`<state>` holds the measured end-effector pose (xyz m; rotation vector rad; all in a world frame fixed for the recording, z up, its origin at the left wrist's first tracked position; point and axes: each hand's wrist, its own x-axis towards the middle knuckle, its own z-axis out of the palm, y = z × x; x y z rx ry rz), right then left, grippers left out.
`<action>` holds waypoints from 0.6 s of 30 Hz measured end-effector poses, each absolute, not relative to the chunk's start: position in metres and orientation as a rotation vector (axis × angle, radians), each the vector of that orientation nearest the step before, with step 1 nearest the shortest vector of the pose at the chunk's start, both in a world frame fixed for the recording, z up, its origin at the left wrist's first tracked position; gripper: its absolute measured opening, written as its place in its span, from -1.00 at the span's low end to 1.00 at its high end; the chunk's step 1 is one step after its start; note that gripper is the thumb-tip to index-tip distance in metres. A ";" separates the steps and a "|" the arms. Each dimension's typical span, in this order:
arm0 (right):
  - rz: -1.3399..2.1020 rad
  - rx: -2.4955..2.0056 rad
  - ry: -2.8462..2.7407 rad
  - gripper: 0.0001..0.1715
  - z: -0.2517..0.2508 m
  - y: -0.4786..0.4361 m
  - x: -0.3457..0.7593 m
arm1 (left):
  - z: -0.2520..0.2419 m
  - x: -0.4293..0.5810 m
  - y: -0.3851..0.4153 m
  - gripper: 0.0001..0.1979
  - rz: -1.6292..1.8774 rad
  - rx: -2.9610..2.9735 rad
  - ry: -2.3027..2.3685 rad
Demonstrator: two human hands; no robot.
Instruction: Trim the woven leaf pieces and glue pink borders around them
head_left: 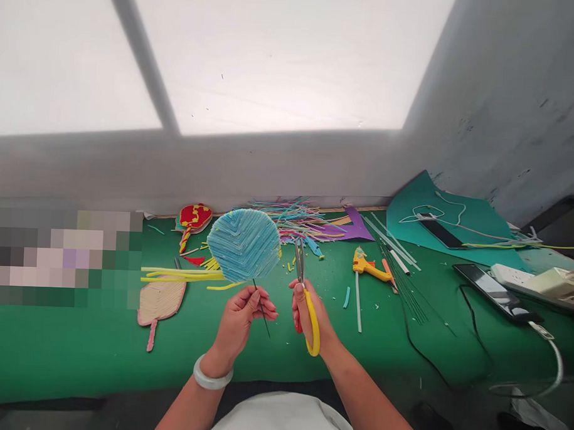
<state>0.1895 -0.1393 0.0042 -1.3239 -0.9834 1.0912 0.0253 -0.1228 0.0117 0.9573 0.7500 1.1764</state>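
A round blue fan [243, 245] made of pipe cleaners laid in a chevron pattern stands upright on a thin dark wire stem. My left hand [246, 311] pinches that stem below the fan. In my right hand [314, 313] is a pair of scissors [313, 322] with yellow and red handles, its blades pointing up and close together, just right of the fan and apart from it. Yellow pipe cleaners [181, 274] lie behind the fan to the left. A beige fan [161, 300] with a pink edge and handle lies left of my left hand.
A red and yellow fan [194, 218] lies at the back left, near a heap of coloured pipe cleaners [296, 218]. To the right are a yellow glue gun [372, 266], green wires [409, 294], phones [496, 291] and a power strip [511, 275] with cables. A blurred area covers the far left.
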 end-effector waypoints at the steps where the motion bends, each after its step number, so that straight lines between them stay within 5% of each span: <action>1: 1.113 -1.320 -0.996 -0.24 0.003 -0.140 0.190 | 0.012 0.026 -0.123 -0.57 1.176 0.957 0.750; 10: 1.208 -1.300 -1.010 -0.20 -0.002 -0.144 0.191 | 0.009 0.026 -0.122 -0.56 1.177 0.962 0.743; 18: 0.966 -1.382 -1.150 -0.39 -0.015 -0.136 0.203 | 0.005 0.026 -0.118 -0.55 1.158 0.943 0.739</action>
